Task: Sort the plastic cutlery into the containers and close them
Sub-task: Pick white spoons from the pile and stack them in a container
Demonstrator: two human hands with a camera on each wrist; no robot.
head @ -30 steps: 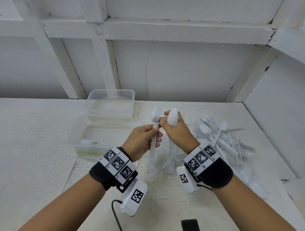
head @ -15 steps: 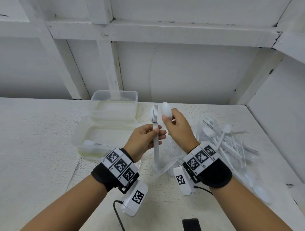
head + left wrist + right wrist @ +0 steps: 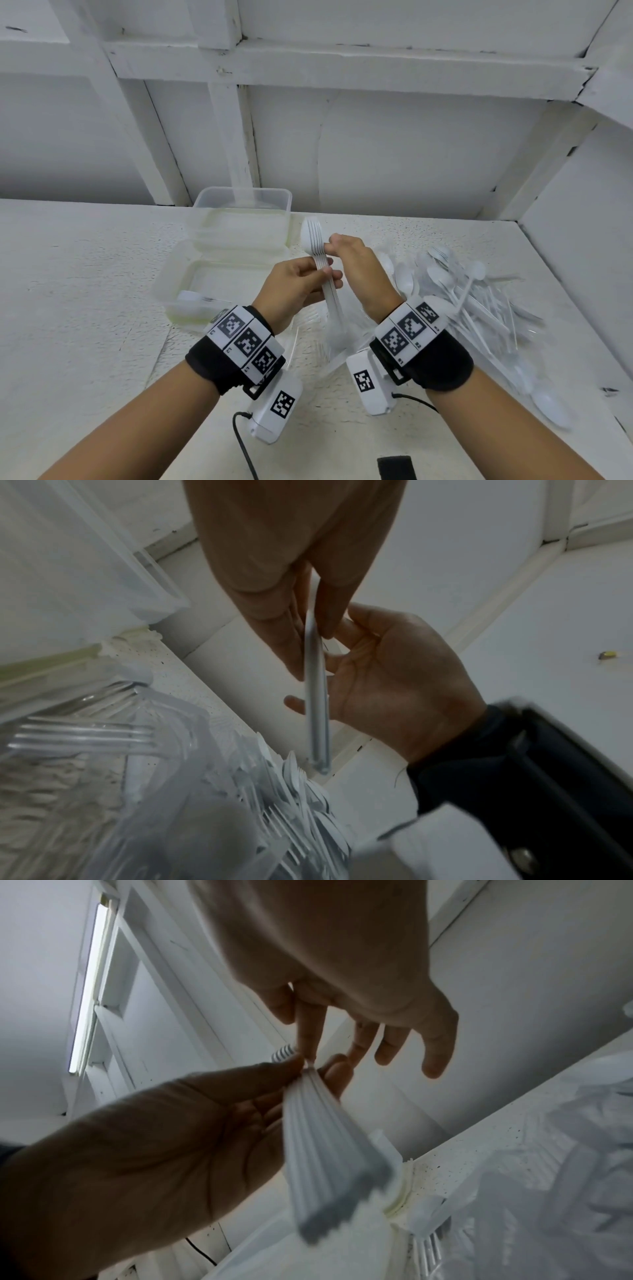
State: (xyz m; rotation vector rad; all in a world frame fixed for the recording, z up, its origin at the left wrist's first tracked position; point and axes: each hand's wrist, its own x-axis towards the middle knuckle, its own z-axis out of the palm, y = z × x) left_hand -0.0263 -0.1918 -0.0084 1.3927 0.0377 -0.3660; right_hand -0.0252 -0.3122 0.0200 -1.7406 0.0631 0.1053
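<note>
A stack of white plastic forks (image 3: 315, 240) stands upright, tines up, with a spoon bowl showing just behind it. My left hand (image 3: 325, 274) grips the stack (image 3: 325, 1137) by its handles. My right hand (image 3: 330, 248) pinches the same stack (image 3: 316, 696) at the neck, just above the left thumb, its other fingers spread. Two clear containers lie to the left: the far one (image 3: 241, 205), and the near one (image 3: 171, 274) holding some white cutlery (image 3: 195, 298). A loose pile of white spoons and forks (image 3: 462, 291) lies to the right.
A clear plastic wrapper with forks (image 3: 85, 731) lies on the white table (image 3: 85, 308) under my hands. White walls close the back and the right side. A black object (image 3: 397, 467) sits at the near edge, and a cable (image 3: 243, 442) hangs from the left wrist camera.
The spoon bowl that stuck up from my right hand no longer shows. That hand has moved left onto the neck of the fork stack. My left hand keeps its hold.
</note>
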